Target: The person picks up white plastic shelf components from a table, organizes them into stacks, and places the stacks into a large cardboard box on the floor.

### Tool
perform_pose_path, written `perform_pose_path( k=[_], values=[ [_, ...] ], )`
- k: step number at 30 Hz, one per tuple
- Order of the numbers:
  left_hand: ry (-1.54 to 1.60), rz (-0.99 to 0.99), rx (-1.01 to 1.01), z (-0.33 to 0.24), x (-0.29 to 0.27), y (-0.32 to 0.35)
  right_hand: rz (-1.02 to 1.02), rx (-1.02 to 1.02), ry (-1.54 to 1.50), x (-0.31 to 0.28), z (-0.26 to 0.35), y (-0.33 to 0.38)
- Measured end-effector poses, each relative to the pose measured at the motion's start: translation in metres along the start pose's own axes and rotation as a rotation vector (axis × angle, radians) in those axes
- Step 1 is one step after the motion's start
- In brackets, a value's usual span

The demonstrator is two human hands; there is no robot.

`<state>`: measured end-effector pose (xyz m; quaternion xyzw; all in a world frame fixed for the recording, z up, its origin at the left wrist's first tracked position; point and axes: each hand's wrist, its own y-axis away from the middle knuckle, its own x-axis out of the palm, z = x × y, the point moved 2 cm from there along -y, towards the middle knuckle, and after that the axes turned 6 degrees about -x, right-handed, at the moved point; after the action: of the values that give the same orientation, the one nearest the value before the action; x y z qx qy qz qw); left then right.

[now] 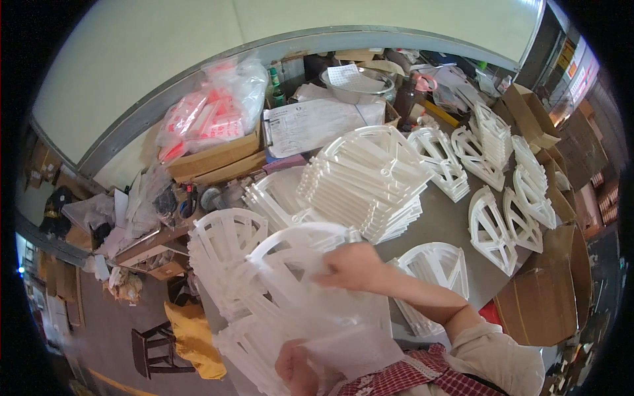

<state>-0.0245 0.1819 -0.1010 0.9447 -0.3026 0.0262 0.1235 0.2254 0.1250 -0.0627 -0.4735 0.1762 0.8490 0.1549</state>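
Just in front of me, a white fan-shaped plastic frame lies under my right hand, whose curled fingers close at its right side. Blur and whitish film hide the exact contact. Low in the view, my left hand is closed on the near edge of a translucent plastic bag, which spreads up toward the frame. Loose frames of the same shape lie to the left. Beyond my right hand rises a tall nested stack of frames, leaning on its side.
More frames stand in groups across the grey table. Cardboard boxes line the right edge. At the back are a box of red-printed bags, a clipboard and a metal bowl. A stool stands at the lower left.
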Motion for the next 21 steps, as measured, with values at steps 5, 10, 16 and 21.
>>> perform_pose_path(
  k=[5,10,16,21],
  values=[
    [-0.092,0.101,-0.179,-0.003,-0.003,-0.023,-0.254,0.126,-0.054,-0.033,-0.052,0.091],
    [-0.484,0.144,-0.063,0.013,0.0,-0.028,-0.323,0.437,0.01,-0.042,-0.111,0.186],
    [-0.703,0.146,0.029,0.006,0.011,-0.025,-0.303,0.674,0.252,-0.035,-0.158,0.253],
    [-0.604,0.166,0.014,0.018,0.007,-0.022,-0.152,0.573,0.391,-0.011,-0.179,0.25]
  ],
)
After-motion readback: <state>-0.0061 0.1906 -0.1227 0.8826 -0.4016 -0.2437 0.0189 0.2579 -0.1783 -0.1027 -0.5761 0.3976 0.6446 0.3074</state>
